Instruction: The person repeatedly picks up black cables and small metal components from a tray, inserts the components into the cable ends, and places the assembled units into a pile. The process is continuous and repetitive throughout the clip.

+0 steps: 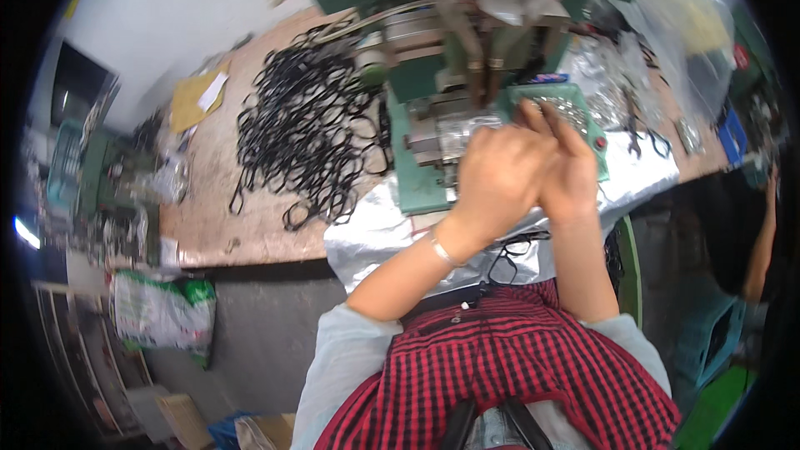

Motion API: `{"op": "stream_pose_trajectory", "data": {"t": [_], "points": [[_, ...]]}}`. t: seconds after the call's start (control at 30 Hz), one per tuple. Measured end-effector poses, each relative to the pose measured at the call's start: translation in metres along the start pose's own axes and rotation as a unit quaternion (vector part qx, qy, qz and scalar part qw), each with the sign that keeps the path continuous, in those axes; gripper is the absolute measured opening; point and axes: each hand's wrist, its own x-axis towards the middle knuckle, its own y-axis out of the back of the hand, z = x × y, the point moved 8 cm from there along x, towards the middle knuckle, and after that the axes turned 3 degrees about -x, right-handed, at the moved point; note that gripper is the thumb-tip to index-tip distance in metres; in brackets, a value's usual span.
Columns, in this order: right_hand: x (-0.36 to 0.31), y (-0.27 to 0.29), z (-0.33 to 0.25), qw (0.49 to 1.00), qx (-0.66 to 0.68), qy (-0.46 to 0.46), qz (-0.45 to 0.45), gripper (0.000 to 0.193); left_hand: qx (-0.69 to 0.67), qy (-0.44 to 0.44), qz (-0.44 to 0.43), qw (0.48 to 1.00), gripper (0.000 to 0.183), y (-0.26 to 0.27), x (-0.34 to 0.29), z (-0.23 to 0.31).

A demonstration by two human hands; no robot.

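Note:
My left hand [498, 177] and my right hand [569, 168] are pressed together in front of a green bench machine [425, 87]. The fingers of both reach up to a green tray of small metal parts [573, 108] on the machine's right side. Whatever the fingers pinch is hidden behind the left hand. A thin bracelet circles my left wrist. A black loop [505, 260] lies on the silver sheet [375, 233] just below my forearms.
A large heap of black loops [304, 129] covers the wooden bench [242, 225] to the left. Clear plastic bags of parts [667, 33] lie at the right. Another person's arm [760, 242] shows at the far right edge. A green-and-white sack [162, 310] sits on the floor.

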Motion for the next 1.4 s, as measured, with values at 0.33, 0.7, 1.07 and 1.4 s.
{"op": "stream_pose_trajectory", "data": {"t": [0.33,0.7,1.07,1.4], "points": [[-0.009,0.041,-0.070,0.673,-0.708,0.184,0.110,0.014,0.254,0.226,-0.013,0.940,0.015,0.117,-0.079,-0.169],[-0.060,0.033,-0.098,0.348,-0.891,0.259,0.135,0.026,0.256,0.159,-0.099,0.948,0.040,0.129,-0.094,-0.193],[-0.004,0.021,-0.077,0.346,-0.868,0.342,0.101,0.011,0.039,-0.134,0.080,0.987,0.021,0.075,-0.041,0.011],[-0.003,0.040,-0.102,0.448,-0.805,0.355,0.158,0.010,0.018,-0.216,-0.002,0.976,0.027,0.041,-0.044,-0.010]]}}
